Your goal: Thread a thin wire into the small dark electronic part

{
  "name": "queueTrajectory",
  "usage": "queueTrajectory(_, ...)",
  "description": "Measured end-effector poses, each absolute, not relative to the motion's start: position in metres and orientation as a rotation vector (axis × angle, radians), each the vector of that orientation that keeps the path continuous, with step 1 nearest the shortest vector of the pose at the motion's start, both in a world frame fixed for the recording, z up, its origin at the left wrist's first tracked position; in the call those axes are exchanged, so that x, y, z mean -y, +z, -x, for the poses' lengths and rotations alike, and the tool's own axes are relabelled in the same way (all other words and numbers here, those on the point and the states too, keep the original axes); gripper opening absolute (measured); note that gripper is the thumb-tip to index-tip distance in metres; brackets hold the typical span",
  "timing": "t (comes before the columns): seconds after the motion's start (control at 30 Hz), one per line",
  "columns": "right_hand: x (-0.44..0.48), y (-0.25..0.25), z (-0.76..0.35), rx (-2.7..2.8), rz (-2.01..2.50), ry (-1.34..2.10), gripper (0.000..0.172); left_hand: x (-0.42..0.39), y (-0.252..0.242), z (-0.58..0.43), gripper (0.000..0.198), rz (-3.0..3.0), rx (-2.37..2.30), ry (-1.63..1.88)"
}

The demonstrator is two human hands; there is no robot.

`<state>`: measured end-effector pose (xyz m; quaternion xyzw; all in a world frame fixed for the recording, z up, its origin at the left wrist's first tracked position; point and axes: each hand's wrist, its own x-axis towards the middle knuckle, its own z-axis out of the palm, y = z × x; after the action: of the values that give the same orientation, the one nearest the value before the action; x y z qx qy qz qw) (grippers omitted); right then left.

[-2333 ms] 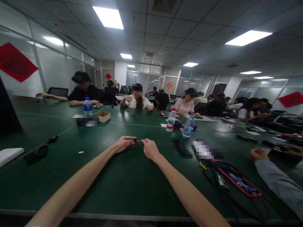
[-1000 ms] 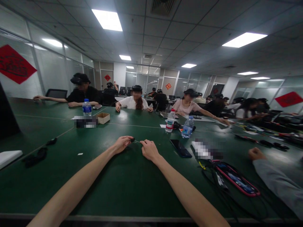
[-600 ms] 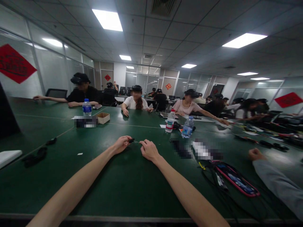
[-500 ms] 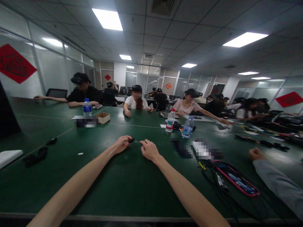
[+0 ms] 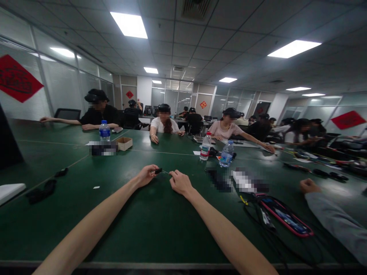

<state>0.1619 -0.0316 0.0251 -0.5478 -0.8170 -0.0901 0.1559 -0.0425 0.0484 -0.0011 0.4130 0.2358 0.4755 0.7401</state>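
Above the green table (image 5: 143, 225), my left hand (image 5: 147, 176) pinches a small black piece (image 5: 158, 171), whose kind is too small to tell. My right hand (image 5: 180, 182) is closed just to the right of it, its fingertips on the end of a thin, light strand or rod (image 5: 165, 172). This thin thing spans the short gap between the black piece and my right fingers. Whether it is joined to the black piece is not clear.
Two water bottles (image 5: 205, 147) stand ahead right, another bottle (image 5: 104, 131) beside a small cardboard box (image 5: 124, 143). A phone in a pink-edged case (image 5: 286, 215) and black cables lie right, near a neighbour's fist (image 5: 310, 186). Black items (image 5: 43, 191) lie left. Several people sit around.
In my left hand the black piece has turned slightly and shows more of its side. Both hands stay at nearly the same distance apart. The whole view has shifted a little.
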Motion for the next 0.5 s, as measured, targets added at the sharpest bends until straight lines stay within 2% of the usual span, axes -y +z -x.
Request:
queueTrajectory(0.1,0.0305,0.0239,-0.1627,2.338,1.563,-0.252,0.032,-0.0474,-0.0005,0.042,0.006,-0.923,-0.506,1.047)
queueTrajectory(0.5,0.0292,0.0222,-0.1624,2.361,1.577,-0.318,0.037,-0.0522,-0.0068,0.0394,0.022,-1.025,-0.521,1.066)
